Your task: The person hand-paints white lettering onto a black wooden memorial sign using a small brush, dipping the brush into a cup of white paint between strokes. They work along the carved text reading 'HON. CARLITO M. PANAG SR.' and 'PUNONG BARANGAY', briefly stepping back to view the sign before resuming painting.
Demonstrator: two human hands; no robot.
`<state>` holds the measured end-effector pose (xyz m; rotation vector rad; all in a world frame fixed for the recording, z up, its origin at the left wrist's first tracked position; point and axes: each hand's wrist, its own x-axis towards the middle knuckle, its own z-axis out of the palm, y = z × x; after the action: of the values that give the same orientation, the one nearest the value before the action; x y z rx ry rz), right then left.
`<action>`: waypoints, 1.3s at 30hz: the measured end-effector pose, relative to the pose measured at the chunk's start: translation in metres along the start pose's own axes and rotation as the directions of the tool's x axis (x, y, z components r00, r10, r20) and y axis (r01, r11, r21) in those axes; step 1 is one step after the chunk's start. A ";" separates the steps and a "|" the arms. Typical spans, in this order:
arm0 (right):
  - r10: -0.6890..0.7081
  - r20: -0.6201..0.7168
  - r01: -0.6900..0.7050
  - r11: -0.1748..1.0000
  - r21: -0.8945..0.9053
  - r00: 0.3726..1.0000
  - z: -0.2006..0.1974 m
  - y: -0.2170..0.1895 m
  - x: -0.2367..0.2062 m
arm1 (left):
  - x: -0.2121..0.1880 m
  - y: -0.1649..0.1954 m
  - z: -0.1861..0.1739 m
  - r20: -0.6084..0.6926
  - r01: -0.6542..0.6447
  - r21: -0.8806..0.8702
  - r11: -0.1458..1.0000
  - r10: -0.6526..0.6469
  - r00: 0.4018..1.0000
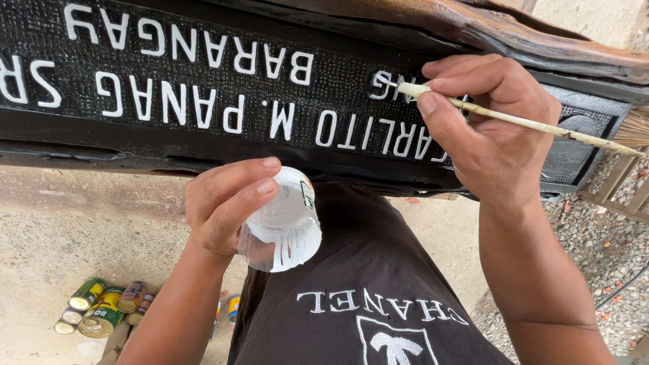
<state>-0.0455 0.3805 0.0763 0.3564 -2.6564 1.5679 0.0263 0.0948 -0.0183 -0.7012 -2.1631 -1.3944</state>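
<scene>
My right hand (488, 125) grips a thin pale brush (520, 122) like a pen, its tip touching a white raised letter on a long black carved sign board (203, 142) that spans the view. My left hand (226, 203) holds a small clear plastic cup (287, 226) smeared with white paint, tilted on its side just below the board's lower edge. Rows of white raised letters run across the textured black face. My black shirt (351, 304) with a white print fills the lower middle.
Several small paint cans (101, 311) stand on the concrete floor at lower left. A weathered wooden edge (541, 44) tops the board at upper right. Gravel (602, 250) and a wooden frame (618, 186) lie at the right.
</scene>
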 end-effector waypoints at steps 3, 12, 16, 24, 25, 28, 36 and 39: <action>-0.006 -0.002 0.006 1.000 -0.011 1.000 0.000 0.002 -0.001 | 0.000 -0.001 0.001 0.003 0.002 -0.013 1.000 -0.002 1.000; -0.062 0.030 0.064 0.994 -0.088 0.998 0.000 0.006 -0.001 | -0.001 0.000 0.002 0.007 0.004 -0.003 1.000 -0.004 1.000; -0.009 -0.005 0.009 1.000 -0.026 1.000 0.002 0.004 -0.001 | 0.001 -0.002 0.004 -0.010 -0.011 -0.023 1.000 0.011 1.000; -0.015 -0.003 0.014 0.999 -0.031 1.000 0.003 0.001 0.000 | 0.002 -0.001 0.002 -0.003 -0.010 -0.013 1.000 0.010 1.000; -0.007 -0.009 0.007 1.000 -0.022 1.000 0.004 0.001 -0.001 | 0.002 -0.001 0.002 -0.001 -0.009 -0.016 1.000 0.009 1.000; 0.003 -0.026 -0.004 1.000 -0.024 1.000 0.004 0.003 -0.001 | 0.003 -0.002 0.002 -0.002 -0.016 -0.037 0.999 0.016 1.000; -0.020 -0.009 0.019 0.999 -0.039 1.000 0.003 0.003 -0.002 | 0.004 0.001 0.000 0.018 0.006 -0.035 0.999 -0.006 1.000; -0.012 -0.025 0.012 1.000 -0.013 1.000 0.004 0.004 -0.001 | 0.004 0.002 0.000 0.015 0.006 -0.023 1.000 -0.005 1.000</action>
<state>-0.0446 0.3792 0.0708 0.3493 -2.6391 1.5414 0.0243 0.0960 -0.0148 -0.7171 -2.1654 -1.4233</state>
